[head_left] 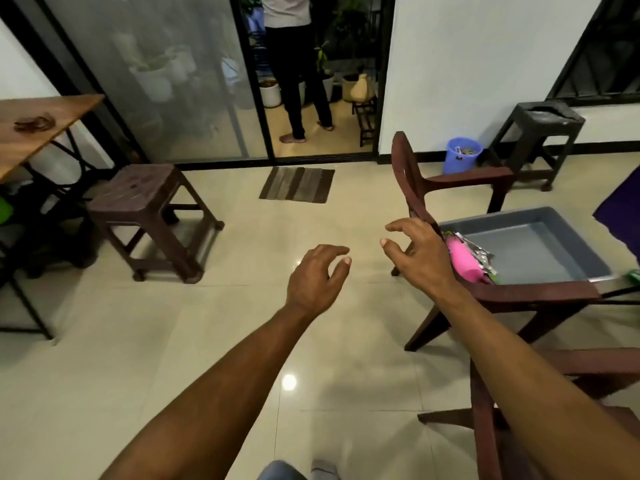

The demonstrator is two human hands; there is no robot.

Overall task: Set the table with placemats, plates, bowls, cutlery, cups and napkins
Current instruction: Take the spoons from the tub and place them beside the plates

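Both hands reach forward over the tiled floor (214, 358), empty and loosely spread: the left hand (317, 280) hovers mid-room, while the right hand (417, 252) hangs just in front of the back of a brown chair (408, 174), touching nothing that can be made out. Their aim to the right suggests a fetch from the grey tub (540, 251) resting on the chair's seat, which serves as a supply point for table things. Inside the tub's near-left corner lie a pink roll (464, 259), possibly a cup or rolled mat, and a bundle of shiny metal pieces (479, 252) that is likely cutlery; the rest of the tub shows bare. A wooden surface (41, 126) at far left carries only a small dark item, so the setting appears barely begun.
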